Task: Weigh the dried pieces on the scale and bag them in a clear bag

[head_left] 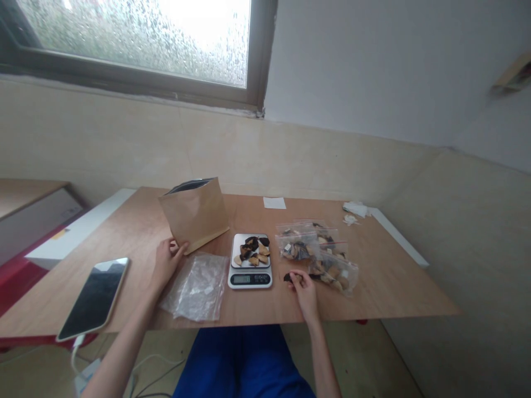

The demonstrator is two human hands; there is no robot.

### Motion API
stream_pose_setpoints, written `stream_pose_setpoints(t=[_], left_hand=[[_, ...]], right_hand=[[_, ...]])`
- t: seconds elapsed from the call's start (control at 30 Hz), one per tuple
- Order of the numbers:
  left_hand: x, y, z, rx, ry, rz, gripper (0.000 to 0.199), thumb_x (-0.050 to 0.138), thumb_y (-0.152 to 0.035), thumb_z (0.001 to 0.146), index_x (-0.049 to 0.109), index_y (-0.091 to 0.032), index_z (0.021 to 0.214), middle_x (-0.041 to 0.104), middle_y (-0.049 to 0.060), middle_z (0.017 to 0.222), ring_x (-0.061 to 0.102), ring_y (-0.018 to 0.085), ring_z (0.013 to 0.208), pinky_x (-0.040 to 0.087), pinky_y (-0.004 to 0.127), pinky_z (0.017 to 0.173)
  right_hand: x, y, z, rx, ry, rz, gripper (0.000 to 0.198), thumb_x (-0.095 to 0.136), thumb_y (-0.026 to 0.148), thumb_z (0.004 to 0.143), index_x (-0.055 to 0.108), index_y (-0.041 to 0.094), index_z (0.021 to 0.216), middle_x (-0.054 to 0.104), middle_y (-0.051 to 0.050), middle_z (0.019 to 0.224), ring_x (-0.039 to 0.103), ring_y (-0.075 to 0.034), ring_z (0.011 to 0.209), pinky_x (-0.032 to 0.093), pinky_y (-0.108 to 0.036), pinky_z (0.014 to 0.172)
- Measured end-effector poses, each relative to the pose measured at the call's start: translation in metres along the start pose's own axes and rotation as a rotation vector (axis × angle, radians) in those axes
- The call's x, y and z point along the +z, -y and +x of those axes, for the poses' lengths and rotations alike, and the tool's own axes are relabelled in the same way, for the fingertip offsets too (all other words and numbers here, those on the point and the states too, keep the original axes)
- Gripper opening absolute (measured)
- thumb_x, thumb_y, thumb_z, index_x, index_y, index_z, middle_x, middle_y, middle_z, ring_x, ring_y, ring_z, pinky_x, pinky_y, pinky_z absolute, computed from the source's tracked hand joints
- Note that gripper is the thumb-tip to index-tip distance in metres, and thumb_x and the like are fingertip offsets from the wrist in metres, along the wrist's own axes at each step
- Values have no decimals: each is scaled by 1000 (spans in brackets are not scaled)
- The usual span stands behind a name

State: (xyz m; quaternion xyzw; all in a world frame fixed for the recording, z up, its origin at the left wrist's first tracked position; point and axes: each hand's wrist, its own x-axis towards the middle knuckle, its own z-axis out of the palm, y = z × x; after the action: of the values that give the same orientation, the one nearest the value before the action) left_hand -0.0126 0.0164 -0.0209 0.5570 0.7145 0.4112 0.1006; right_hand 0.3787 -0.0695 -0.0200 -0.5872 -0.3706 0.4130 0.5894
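Around scale (250, 279): flat bags (199, 290) left, filled bags (319, 254) crowding right hand (302, 284).

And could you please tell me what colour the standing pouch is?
The standing pouch is plain light brown outside, in the head view.

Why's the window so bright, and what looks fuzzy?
In the head view, outside light washes the window partly white; the phone catches pale glare; the tan thing at the right edge is smeared; the scale display is too fuzzy to read.
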Motion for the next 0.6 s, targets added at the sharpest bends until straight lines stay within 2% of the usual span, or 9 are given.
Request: stream_pose_setpoints(t=[0.1,0.17,0.27,0.33,0.37,0.5,0.57,0.6], left_hand=[[-9,-5,-8,38,10,1,55,50,-52,68,51,-13,107,55,13,102,55,27,90,46,44,80],[-18,-15,-17,47,-71,49,63,50,-54,68,48,-10,114,53,16,106,53,29,93,42,49,85],[-28,-45,-40,46,-269,33,59,45,-53,74,46,-11,116,51,15,109,51,28,96,39,51,88],[-29,-75,-61,37,-263,-83,48,46,-49,77,50,-14,110,54,12,104,53,25,90,44,44,81],[-27,-91,-72,33,-195,-180,43,46,-48,79,51,-16,107,56,10,99,55,22,85,47,40,77],[-4,-145,-114,33,316,-536,39,52,-45,79,52,-20,109,60,6,96,60,18,82,50,33,75],[11,-159,-128,-1,478,-672,39,55,-43,79,52,-20,110,63,6,95,61,18,85,50,32,76],[18,-162,-132,-11,520,-726,37,55,-42,79,54,-19,108,63,6,95,61,18,87,51,32,77]], right_hand=[[0,3,-1,13,10,23,44,75,52,54,65,15,75,65,-6,79,62,-18,67,52,-27,56],[3,7,-4,16,41,42,42,74,51,56,66,15,77,66,-6,79,62,-18,69,53,-28,59],[13,14,-12,1,85,74,39,74,48,59,65,16,79,65,-5,77,62,-18,70,53,-27,58],[25,22,-18,-6,116,97,37,75,45,59,64,16,80,64,-4,77,61,-17,68,52,-25,56],[32,26,-21,-5,139,110,36,75,44,60,63,17,81,64,-4,76,60,-16,67,51,-25,55],[60,42,-32,2,256,144,32,72,39,65,61,17,85,62,-2,75,59,-14,64,50,-22,54],[71,47,-36,6,303,148,31,72,38,66,61,17,87,63,-2,76,59,-14,66,49,-22,54],[74,49,-38,9,321,149,31,72,38,66,61,18,87,63,-2,77,60,-14,67,49,-22,54]])
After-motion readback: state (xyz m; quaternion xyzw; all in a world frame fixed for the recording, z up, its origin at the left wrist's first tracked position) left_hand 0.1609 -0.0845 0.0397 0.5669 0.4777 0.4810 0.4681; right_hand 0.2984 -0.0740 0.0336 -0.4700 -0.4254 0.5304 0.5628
